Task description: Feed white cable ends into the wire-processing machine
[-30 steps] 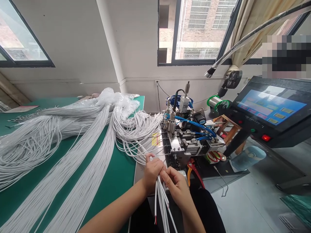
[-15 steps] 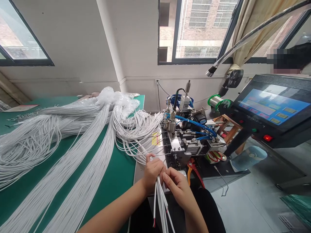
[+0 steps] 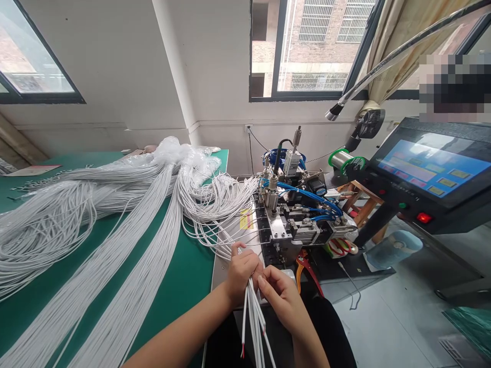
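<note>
Wrapped round a bunch of white cables (image 3: 256, 327) is my left hand (image 3: 243, 273), closed just in front of the machine. The cable ends hang down towards my lap, and a few show red inner wire at the tip. My right hand (image 3: 282, 294) is beside it with thumb and forefinger pinched together, touching the left hand's side. What lies in that pinch, if anything, is hidden. From the bunch the cables run back over the metal plate (image 3: 220, 273) to the machine (image 3: 295, 204) with blue air tubes.
More white cables (image 3: 126, 245) lie in long bundles across the green table (image 3: 184, 286) at left, under plastic wrap (image 3: 172, 151). Orange and red pliers (image 3: 307, 271) lie near my right hand. At right are a touch screen panel (image 3: 433, 166) and a wire spool (image 3: 341, 161); a person is behind.
</note>
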A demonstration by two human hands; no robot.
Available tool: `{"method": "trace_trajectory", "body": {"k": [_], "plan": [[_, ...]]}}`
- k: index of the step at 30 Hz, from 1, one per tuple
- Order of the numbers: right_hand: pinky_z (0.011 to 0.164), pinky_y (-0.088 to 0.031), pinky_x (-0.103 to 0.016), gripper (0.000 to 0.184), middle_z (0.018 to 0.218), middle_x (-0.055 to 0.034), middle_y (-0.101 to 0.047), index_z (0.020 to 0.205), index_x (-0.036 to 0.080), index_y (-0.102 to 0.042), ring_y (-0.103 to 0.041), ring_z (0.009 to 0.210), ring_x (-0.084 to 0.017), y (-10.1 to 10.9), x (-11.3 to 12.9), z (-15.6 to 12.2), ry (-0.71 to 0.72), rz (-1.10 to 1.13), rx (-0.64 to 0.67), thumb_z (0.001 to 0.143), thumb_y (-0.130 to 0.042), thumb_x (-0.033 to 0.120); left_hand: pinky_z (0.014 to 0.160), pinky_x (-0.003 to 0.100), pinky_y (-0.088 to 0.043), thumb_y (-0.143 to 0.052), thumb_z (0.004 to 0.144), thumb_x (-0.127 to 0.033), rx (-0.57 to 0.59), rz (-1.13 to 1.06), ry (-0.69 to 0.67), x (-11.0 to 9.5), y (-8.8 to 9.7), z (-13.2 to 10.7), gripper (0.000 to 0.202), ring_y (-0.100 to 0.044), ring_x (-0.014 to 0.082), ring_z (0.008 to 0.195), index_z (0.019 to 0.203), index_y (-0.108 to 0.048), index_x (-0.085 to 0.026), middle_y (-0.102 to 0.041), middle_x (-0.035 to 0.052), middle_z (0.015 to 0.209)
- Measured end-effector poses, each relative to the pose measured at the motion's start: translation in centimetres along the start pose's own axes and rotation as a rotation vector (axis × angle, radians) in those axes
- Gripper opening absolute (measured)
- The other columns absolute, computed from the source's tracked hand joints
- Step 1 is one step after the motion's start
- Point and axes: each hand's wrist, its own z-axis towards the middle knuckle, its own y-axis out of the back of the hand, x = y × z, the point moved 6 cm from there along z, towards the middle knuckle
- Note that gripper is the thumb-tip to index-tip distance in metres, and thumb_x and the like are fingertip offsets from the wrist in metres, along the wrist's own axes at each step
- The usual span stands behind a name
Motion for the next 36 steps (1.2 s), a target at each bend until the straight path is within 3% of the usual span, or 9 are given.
{"method": "trace_trajectory", "body": {"k": [36], "plan": [[0.057,-0.033,-0.024,0.031,0.067,0.001,-0.047,0.074,0.016,-0.051,-0.043,0.061,-0.013,0.31,0.23,-0.16,0.003,-0.037,-0.024,0.092,-0.053,0.041,0.083,0.036,-0.032,-0.035,0.088,-0.012,-0.001,-0.037,-0.027,-0.1,0.06,0.15,0.028,-0.038,0.0092,0.051,0.061,-0.038,-0.019,-0.044,-0.007,0.052]]}}
